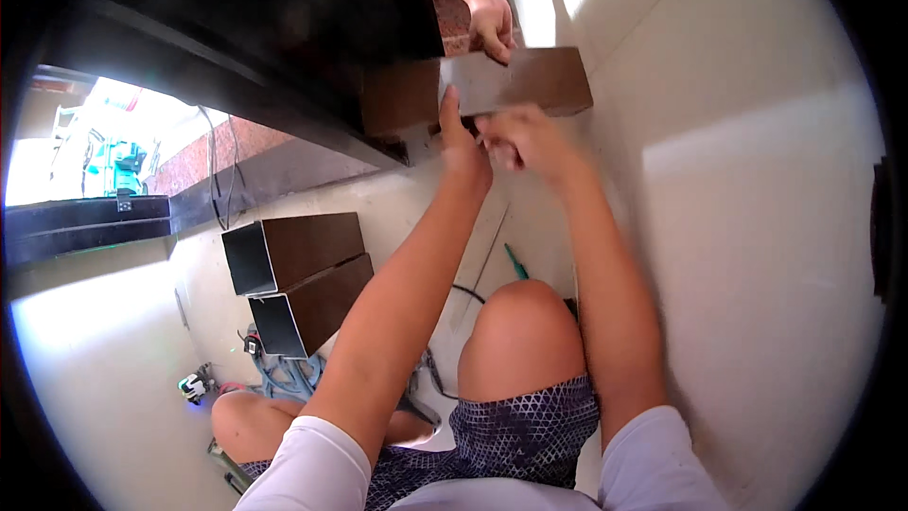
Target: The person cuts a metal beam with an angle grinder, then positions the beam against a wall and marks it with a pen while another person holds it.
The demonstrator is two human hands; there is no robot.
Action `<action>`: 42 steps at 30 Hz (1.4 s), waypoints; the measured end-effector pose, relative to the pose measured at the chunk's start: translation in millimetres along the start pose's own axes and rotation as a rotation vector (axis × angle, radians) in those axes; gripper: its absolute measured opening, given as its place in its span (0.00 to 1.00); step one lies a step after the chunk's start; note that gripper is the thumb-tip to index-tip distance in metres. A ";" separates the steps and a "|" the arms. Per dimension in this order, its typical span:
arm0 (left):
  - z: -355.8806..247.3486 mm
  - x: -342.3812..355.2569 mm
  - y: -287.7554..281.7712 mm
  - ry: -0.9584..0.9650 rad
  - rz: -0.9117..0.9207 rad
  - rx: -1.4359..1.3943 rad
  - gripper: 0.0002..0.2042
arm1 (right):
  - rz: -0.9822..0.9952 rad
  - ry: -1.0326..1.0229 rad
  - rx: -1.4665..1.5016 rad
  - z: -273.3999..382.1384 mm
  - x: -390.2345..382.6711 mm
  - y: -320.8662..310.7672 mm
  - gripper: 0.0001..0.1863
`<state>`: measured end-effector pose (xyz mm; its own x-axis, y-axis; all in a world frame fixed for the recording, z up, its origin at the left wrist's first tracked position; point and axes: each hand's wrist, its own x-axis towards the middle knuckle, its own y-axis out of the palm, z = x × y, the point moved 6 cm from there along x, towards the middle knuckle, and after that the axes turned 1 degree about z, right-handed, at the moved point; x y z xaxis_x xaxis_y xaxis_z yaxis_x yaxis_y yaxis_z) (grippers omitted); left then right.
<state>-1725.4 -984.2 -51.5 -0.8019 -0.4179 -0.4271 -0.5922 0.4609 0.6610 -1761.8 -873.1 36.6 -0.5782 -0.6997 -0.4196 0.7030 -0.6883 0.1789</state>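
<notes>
A brown rectangular tube (530,76) lies level against the pale wall, just under a dark overhanging slab (284,28). My left hand (462,144) grips its lower edge, with the thumb up on the tube's face. My right hand (526,139) is right beside it below the tube, fingers curled and blurred; whether it holds anything I cannot tell. Another person's hand (492,21) reaches down from above and holds the tube's top edge. My bare knee (520,341) is raised under my arms.
Two more brown hollow tubes (303,274) lie stacked on the pale floor at left, open ends toward me. A green-handled tool (515,262) and a black cable (468,293) lie by my knee. Small tools and a blue hose (284,374) sit lower left.
</notes>
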 end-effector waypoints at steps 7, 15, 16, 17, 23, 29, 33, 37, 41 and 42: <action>2.9 -7.2 -5.3 -0.008 -0.355 0.006 0.37 | -0.247 0.253 0.237 -117.2 -10.0 -29.0 0.43; -4.3 -11.0 0.5 -0.119 -0.113 -0.137 0.34 | -0.384 -0.063 0.790 -117.0 18.7 -19.0 0.41; -4.8 -12.4 0.7 -0.164 -0.026 -0.191 0.33 | -0.367 -0.097 0.795 -114.2 24.9 -24.1 0.37; -4.6 -12.4 -7.7 -0.179 0.054 -0.270 0.31 | -0.346 -0.132 0.801 -108.8 33.2 -27.7 0.33; -32.0 10.3 -90.0 -0.050 0.414 -0.465 0.26 | -0.344 -0.088 0.941 -108.9 57.3 -17.0 0.23; -31.7 39.1 -114.4 -0.079 0.498 -0.448 0.32 | -0.349 -0.030 0.961 -118.9 64.1 -16.6 0.24; -25.6 48.4 -128.9 -0.022 0.472 -0.405 0.39 | -0.345 -0.029 0.957 -125.6 64.8 -11.5 0.24; -17.9 48.6 -123.2 -0.099 0.452 -0.529 0.35 | -0.299 -0.064 0.922 -126.2 62.3 -17.7 0.35; -17.7 42.4 -114.6 -0.098 0.518 -0.516 0.31 | -0.278 -0.104 0.827 -141.6 56.3 -25.6 0.39; -19.1 40.8 -113.1 -0.086 0.521 -0.506 0.30 | -0.263 -0.122 0.782 -142.3 51.1 -25.3 0.39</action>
<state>-1689.6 -1068.4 -131.9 -0.9852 -0.1709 -0.0126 -0.0397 0.1564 0.9869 -1750.2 -864.2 -116.1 -0.7558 -0.4827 -0.4424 0.0747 -0.7348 0.6741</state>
